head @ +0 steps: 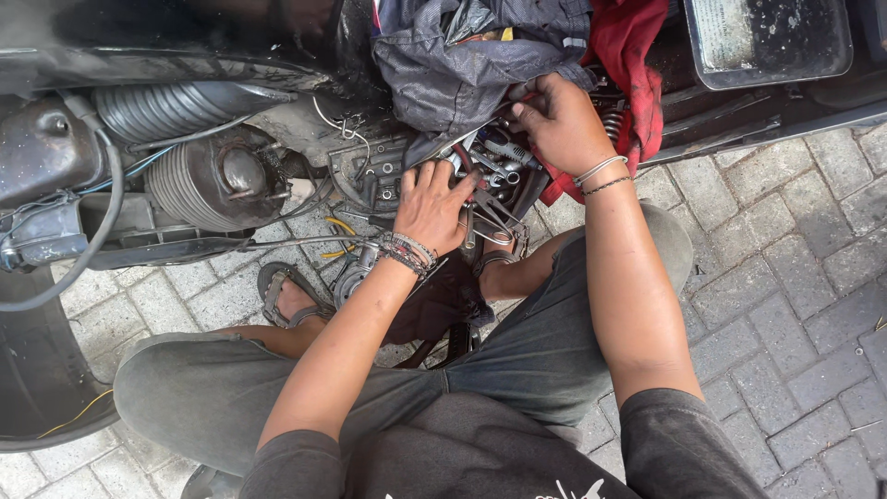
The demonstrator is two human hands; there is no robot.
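My left hand [432, 205] lies palm down, fingers spread, on a pile of metal hand tools [492, 180] in a compartment at the scooter's side. My right hand [561, 125] reaches into the same pile a little farther back, its fingers curled among the tools beside a red cloth [636, 65]. Whether either hand grips a tool is hidden by the fingers. A dark grey jacket [462, 55] is bunched just above both hands. The scooter's finned engine [217, 180] sits to the left.
I squat on grey paving bricks [795, 259], sandalled foot [291, 298] under the engine. A ribbed black air hose [157, 109] and cables run at the left. A black footboard [767, 37] lies at the top right, a dark body panel [37, 370] at the lower left.
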